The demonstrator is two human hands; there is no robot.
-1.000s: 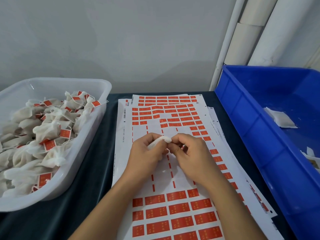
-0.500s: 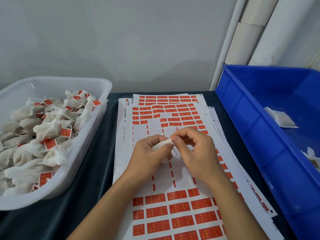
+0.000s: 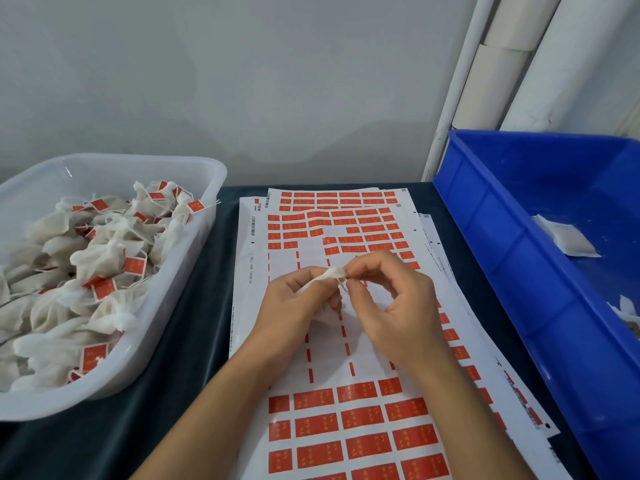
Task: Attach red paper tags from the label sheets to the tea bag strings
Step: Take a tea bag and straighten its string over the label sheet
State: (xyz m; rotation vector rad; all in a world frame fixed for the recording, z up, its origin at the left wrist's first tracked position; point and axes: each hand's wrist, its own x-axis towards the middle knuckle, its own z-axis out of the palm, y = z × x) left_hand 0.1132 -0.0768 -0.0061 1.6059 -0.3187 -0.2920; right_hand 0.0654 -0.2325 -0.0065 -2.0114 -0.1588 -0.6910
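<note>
One tea bag (image 3: 327, 276) held over the label sheets (image 3: 360, 403), between both hands. Left hand (image 3: 294, 306) grips the bag body, fingers curled round it. Right hand (image 3: 398, 306) pinches at the gathered top of the bag, thumb and forefinger together; string too fine to make out clearly. Sheets: at least three overlapping, top one partly stripped of red tags (image 3: 313, 399). White tub (image 3: 180, 282) at left: many tagged bags, uncountable. Blue bin (image 3: 512, 271) at right: one bag (image 3: 568, 240) fully visible.
</note>
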